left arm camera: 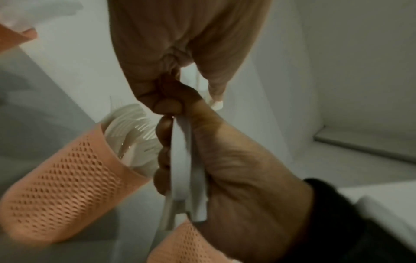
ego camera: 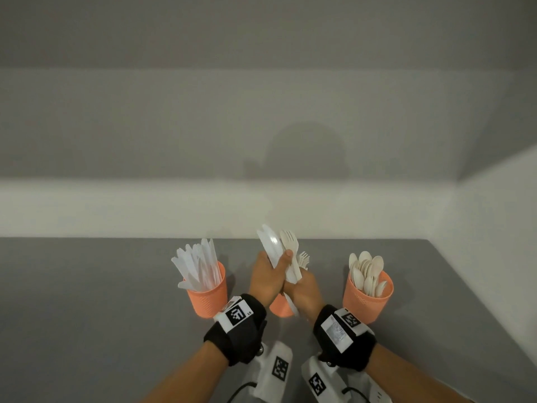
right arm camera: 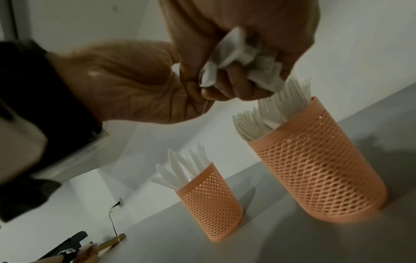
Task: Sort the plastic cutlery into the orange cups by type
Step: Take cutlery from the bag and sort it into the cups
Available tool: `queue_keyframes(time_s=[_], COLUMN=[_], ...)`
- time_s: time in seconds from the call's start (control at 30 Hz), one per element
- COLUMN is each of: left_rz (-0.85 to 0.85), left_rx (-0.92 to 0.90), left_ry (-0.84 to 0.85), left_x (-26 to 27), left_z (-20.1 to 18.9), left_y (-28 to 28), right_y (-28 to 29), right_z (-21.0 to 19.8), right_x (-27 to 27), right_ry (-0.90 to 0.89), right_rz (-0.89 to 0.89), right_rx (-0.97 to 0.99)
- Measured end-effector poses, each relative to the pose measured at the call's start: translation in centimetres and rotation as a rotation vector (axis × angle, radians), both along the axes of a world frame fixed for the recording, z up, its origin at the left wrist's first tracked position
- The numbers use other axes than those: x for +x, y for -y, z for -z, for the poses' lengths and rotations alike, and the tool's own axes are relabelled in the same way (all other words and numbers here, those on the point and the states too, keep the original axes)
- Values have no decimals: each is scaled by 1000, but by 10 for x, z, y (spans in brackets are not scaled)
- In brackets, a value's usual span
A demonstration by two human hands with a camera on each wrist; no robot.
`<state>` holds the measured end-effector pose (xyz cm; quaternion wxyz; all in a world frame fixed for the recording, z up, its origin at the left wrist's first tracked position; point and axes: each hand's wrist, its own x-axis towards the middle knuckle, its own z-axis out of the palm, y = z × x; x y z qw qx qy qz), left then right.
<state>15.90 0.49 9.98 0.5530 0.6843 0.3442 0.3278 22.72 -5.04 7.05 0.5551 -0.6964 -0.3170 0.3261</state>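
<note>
You've got a mixed bundle (ego camera: 286, 258) of knives and forks up over the middle cup (ego camera: 279, 307), left hand (ego camera: 266, 276) and right hand (ego camera: 303, 289) both clenched round it. Knife cup (ego camera: 207, 299) left, spoon cup (ego camera: 366, 301) right. Next, I'd guess: pull one type out, then drop it in.

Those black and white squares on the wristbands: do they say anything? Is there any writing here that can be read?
"L5", roughly: tiny letters beside the square code on the left wristband, too small to be sure.
Right wristband: square codes and a white label, print blurred, unreadable.
Orange cups and cutlery: no writing.
</note>
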Motion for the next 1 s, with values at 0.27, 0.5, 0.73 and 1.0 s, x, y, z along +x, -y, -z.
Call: queue_keyframes(time_s=[0.27, 0.5, 0.73, 1.0], left_rz=[-2, -15, -113, -200], left_rx=[-47, -92, -268, -398], left_ry=[-77, -44, 61, 270], left_x=[12, 14, 5, -15], left_z=[12, 11, 9, -7], left_y=[-11, -17, -25, -31], right_y=[3, 0, -5, -9], right_z=[-1, -2, -5, 0], right_x=[4, 4, 5, 1], right_ry=[-75, -264, -281, -244], right_rz=[-39, -70, -74, -60], right_rx=[85, 168, 33, -5])
